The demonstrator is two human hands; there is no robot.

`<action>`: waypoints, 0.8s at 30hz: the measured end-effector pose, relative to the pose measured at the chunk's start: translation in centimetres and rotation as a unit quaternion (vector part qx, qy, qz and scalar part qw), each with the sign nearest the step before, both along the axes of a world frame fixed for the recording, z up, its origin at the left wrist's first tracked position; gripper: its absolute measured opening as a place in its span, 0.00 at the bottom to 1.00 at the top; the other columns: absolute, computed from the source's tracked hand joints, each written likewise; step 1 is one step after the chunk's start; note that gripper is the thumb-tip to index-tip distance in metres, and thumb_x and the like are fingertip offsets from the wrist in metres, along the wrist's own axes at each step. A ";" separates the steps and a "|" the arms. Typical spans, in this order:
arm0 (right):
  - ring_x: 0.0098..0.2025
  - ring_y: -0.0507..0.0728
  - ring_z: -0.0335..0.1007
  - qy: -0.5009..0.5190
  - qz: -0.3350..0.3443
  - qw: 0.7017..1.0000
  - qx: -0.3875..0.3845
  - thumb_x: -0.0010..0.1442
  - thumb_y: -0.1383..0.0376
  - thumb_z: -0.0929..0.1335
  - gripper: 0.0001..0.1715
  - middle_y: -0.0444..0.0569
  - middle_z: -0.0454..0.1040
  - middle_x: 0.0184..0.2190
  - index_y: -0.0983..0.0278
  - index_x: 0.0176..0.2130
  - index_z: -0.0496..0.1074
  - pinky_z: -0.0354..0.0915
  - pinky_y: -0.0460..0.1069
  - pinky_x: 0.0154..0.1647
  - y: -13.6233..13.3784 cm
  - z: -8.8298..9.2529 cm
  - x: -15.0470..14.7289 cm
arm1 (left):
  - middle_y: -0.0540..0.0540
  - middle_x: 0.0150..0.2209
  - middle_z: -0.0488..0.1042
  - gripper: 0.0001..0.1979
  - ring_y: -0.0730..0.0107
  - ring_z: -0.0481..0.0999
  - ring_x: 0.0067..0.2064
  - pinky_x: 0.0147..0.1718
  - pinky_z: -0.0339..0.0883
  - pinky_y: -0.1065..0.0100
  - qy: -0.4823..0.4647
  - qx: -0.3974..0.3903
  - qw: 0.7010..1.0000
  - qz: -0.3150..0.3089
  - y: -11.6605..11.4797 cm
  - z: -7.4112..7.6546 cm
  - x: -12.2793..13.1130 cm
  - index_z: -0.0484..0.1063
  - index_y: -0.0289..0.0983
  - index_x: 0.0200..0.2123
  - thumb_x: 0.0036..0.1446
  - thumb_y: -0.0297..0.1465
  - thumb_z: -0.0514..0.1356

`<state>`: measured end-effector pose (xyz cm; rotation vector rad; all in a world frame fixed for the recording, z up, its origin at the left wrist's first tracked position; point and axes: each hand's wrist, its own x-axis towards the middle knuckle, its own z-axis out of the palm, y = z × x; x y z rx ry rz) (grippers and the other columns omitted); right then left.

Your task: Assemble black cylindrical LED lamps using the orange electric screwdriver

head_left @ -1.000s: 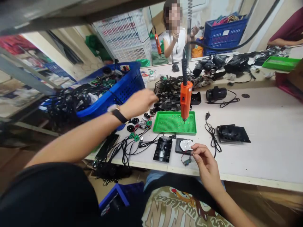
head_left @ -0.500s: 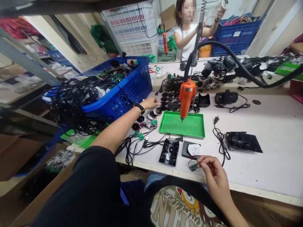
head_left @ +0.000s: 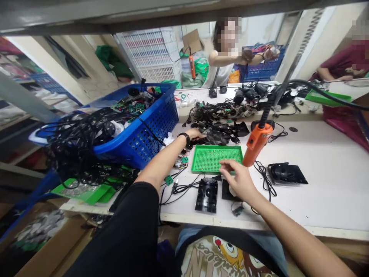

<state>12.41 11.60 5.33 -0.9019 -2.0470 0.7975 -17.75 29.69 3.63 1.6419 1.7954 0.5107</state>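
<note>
My left hand reaches to the pile of black plastic parts beyond the green tray. Its fingers are stretched out at the near left of the pile, and their tips blur into the dark parts. My right hand hovers over the near right corner of the green perforated tray, thumb and fingers apart with nothing between them. Below that hand lies a dark square piece, partly covered by it. A small green circuit board on wires rests near the table edge. Left of these lies a black plastic housing.
An orange electric screwdriver hangs right of the tray. A blue basket heaped with cables and boards stands at left. A black assembly and a coiled cord lie at right. Across the bench is a co-worker.
My right hand has let go of the small wired board and moved up towards the tray. My left hand has moved right to the black parts. The view has shifted; the screwdriver hangs further right.
</note>
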 end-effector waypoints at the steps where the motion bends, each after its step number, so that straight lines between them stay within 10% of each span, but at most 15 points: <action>1: 0.43 0.57 0.80 -0.056 -0.022 0.998 0.021 0.71 0.66 0.67 0.12 0.52 0.82 0.43 0.64 0.51 0.77 0.75 0.53 0.49 1.7 0.2 -0.8 | 0.40 0.55 0.76 0.19 0.58 0.80 0.51 0.49 0.79 0.53 -0.025 -0.023 0.999 0.005 -0.1 0.2 -0.2 0.74 0.35 0.57 0.69 0.39 0.64; 9: 0.55 0.64 0.76 -0.194 -0.101 0.975 0.036 0.71 0.70 0.65 0.16 0.64 0.80 0.51 0.71 0.51 0.80 0.69 0.56 0.60 11.6 0.9 -8.3 | 0.39 0.55 0.76 0.19 0.59 0.80 0.51 0.49 0.79 0.53 -0.207 -0.060 0.976 0.031 -2.9 -1.0 0.9 0.73 0.35 0.57 0.69 0.39 0.64; 24: 0.54 0.59 0.77 -0.228 -0.124 0.965 -0.027 0.70 0.57 0.71 0.18 0.53 0.78 0.54 0.65 0.53 0.76 0.75 0.61 0.58 13.2 0.4 -8.8 | 0.40 0.54 0.77 0.18 0.60 0.80 0.49 0.47 0.79 0.55 -0.320 0.003 0.943 0.090 -3.5 -2.9 4.0 0.73 0.35 0.57 0.69 0.39 0.64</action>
